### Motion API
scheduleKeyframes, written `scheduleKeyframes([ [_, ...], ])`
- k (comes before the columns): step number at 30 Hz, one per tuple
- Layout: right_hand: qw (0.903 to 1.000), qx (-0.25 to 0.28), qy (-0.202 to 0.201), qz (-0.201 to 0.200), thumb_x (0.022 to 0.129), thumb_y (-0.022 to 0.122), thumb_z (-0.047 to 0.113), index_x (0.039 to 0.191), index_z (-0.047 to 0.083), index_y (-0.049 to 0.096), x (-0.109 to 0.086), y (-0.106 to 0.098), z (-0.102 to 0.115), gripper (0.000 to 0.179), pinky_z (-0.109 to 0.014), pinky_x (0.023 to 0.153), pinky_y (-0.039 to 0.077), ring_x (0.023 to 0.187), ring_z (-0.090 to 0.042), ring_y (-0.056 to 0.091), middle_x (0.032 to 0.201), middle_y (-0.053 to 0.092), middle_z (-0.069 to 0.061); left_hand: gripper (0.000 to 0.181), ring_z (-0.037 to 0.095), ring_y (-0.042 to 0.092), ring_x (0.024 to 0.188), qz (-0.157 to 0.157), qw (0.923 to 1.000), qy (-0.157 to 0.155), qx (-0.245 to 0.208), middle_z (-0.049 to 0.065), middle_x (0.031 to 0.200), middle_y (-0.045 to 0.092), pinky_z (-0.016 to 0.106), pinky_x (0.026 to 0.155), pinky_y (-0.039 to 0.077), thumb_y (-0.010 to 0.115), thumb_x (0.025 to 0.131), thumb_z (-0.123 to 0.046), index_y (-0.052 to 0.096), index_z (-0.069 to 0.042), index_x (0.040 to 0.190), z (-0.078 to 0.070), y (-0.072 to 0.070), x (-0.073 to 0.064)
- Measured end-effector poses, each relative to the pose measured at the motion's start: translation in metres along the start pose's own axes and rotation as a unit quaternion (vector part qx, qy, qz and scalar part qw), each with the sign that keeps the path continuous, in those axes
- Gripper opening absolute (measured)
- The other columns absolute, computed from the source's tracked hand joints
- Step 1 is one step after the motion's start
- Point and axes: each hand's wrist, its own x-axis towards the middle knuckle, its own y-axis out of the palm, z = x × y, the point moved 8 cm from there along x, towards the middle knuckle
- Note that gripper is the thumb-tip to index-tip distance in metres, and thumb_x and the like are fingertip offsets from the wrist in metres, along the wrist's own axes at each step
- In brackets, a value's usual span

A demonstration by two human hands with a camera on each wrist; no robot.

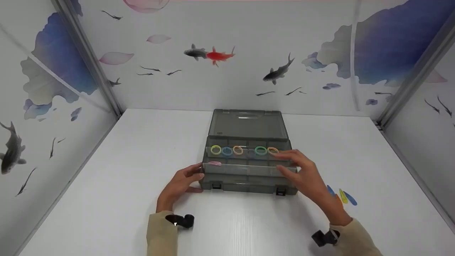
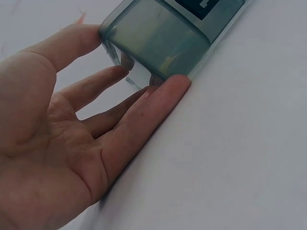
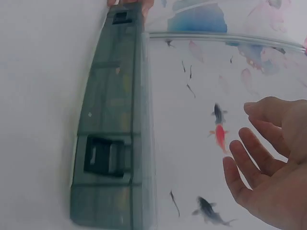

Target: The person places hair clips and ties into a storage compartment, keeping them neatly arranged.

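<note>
A grey see-through compartment box [image 1: 227, 177] stands on the white table, its lid [image 1: 247, 124] folded back. Coloured rings like hair ties stand along one row: a yellow ring [image 1: 215, 149], a green ring [image 1: 260, 150] and others. In the nearer row lies a pink hair clip [image 1: 214, 163]. My left hand [image 1: 182, 183] grips the box's front left corner, thumb and fingers spread around it in the left wrist view. Over the box's right side hovers my right hand [image 1: 305, 176], thumb and fingers apart with nothing between them; its index fingertip is by an orange ring [image 1: 273, 150].
Several snap hair clips lie on the table right of the box, among them a yellow clip [image 1: 343, 196] and a blue clip [image 1: 350, 198], partly behind the right wrist. Two black latches [image 1: 280, 191] are on the box's front. Printed walls [image 1: 227, 85] enclose the table.
</note>
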Motion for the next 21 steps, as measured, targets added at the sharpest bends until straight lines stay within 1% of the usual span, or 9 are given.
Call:
scheduleKeyframes([
  [2,0.9997,-0.007,-0.001,-0.024,0.090,0.073,0.007,0.120,0.016,0.072,-0.007,-0.015,-0.010,0.031,-0.024,0.086,0.055,0.110,0.001,0.058,0.118,0.068,0.001,0.063,0.041,0.046,0.139,-0.001,1.0000,0.000,-0.003,0.022,0.156,0.040,0.045,0.088,0.063,0.067,0.097,-0.021,0.041,-0.008,0.153,0.000,0.001,0.001],
  [4,0.9990,-0.014,-0.007,-0.042,0.089,0.074,0.006,0.118,0.016,0.073,-0.014,-0.030,-0.020,0.031,-0.016,0.083,0.053,0.107,0.006,0.057,0.114,0.068,0.000,0.063,0.040,0.046,0.139,-0.003,1.0000,0.001,-0.005,0.022,0.156,0.041,0.045,0.088,0.063,0.067,0.096,-0.021,0.042,-0.008,0.152,0.000,0.001,0.001],
  [7,0.9976,-0.029,-0.015,-0.060,0.088,0.074,0.003,0.117,0.015,0.073,-0.026,-0.050,-0.036,0.032,-0.009,0.081,0.051,0.104,0.007,0.057,0.113,0.068,-0.001,0.063,0.040,0.047,0.139,-0.001,1.0000,0.002,-0.001,0.022,0.155,0.041,0.045,0.088,0.063,0.068,0.096,-0.021,0.042,-0.009,0.152,-0.001,0.002,0.001],
  [10,0.9967,-0.042,-0.007,-0.069,0.087,0.075,0.001,0.117,0.013,0.073,-0.038,-0.068,-0.054,0.033,-0.005,0.081,0.049,0.103,0.006,0.059,0.112,0.068,-0.002,0.063,0.041,0.046,0.139,0.002,1.0000,0.004,0.001,0.022,0.155,0.041,0.045,0.089,0.062,0.067,0.097,-0.022,0.042,-0.009,0.152,-0.001,0.004,0.001],
  [12,0.9961,-0.054,0.008,-0.070,0.087,0.075,0.001,0.117,0.011,0.073,-0.044,-0.078,-0.065,0.032,-0.003,0.080,0.048,0.101,0.008,0.058,0.112,0.067,-0.003,0.063,0.041,0.045,0.139,0.001,1.0000,0.005,0.002,0.022,0.156,0.041,0.045,0.089,0.062,0.067,0.097,-0.022,0.042,-0.009,0.153,-0.001,0.004,0.000],
  [14,0.9946,-0.071,0.032,-0.067,0.090,0.073,0.004,0.118,0.012,0.072,-0.049,-0.087,-0.075,0.030,-0.001,0.080,0.047,0.099,0.013,0.056,0.113,0.067,-0.004,0.062,0.042,0.045,0.140,-0.001,1.0000,0.003,0.003,0.022,0.156,0.040,0.045,0.089,0.062,0.067,0.097,-0.022,0.042,-0.009,0.153,0.000,0.004,0.000],
  [18,0.9904,-0.098,0.078,-0.057,0.094,0.071,0.014,0.121,0.012,0.071,-0.054,-0.103,-0.094,0.027,0.002,0.078,0.044,0.098,0.020,0.050,0.117,0.066,-0.009,0.062,0.042,0.043,0.142,-0.009,0.9999,-0.003,0.006,0.022,0.156,0.040,0.045,0.089,0.062,0.066,0.097,-0.021,0.042,-0.010,0.153,0.002,0.002,-0.001],
  [20,0.9882,-0.107,0.099,-0.047,0.095,0.071,0.019,0.122,0.011,0.070,-0.056,-0.110,-0.104,0.029,0.002,0.078,0.043,0.099,0.018,0.050,0.120,0.066,-0.012,0.061,0.042,0.042,0.142,-0.014,0.9999,-0.003,0.008,0.021,0.156,0.041,0.045,0.089,0.062,0.066,0.097,-0.020,0.042,-0.010,0.153,0.002,0.001,-0.001],
  [21,0.9866,-0.114,0.111,-0.040,0.095,0.071,0.021,0.123,0.011,0.069,-0.058,-0.113,-0.109,0.030,0.002,0.078,0.043,0.100,0.013,0.053,0.122,0.065,-0.012,0.061,0.042,0.042,0.143,-0.017,0.9998,-0.003,0.008,0.021,0.156,0.041,0.045,0.089,0.062,0.066,0.097,-0.020,0.043,-0.010,0.152,0.002,0.001,-0.001],
])
